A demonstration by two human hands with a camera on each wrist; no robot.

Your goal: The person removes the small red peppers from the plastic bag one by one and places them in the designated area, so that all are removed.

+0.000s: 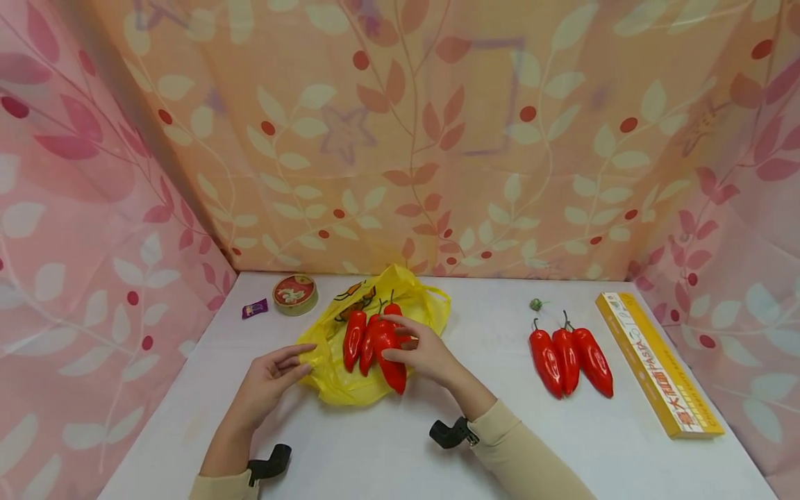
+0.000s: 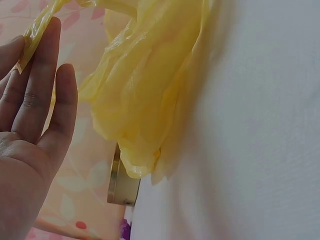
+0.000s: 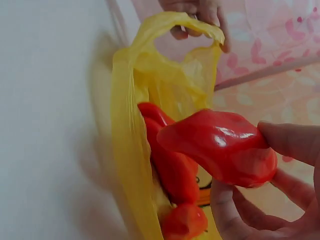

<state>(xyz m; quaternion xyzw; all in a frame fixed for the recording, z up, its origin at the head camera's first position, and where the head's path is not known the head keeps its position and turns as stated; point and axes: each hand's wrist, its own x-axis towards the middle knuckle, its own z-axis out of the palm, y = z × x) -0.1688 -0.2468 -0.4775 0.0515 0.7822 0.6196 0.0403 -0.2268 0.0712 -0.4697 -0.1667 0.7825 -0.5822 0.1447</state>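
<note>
glossy red pepper [image 3: 225, 145], tip down, over open, crumpled yellow plastic bag [image 1: 346, 390]; other red peppers [image 1: 353, 340] inside bag.

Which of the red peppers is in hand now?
The pepper pinched in the right hand, over the yellow bag; the other peppers lie unheld, in the bag or beside the pasta box.

Head view looks down; close wrist views share the bag [image 2: 145, 90].

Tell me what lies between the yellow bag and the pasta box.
Three red peppers and, just beyond them, a small green item lie between the yellow bag and pasta box, as the head view shows.
</note>
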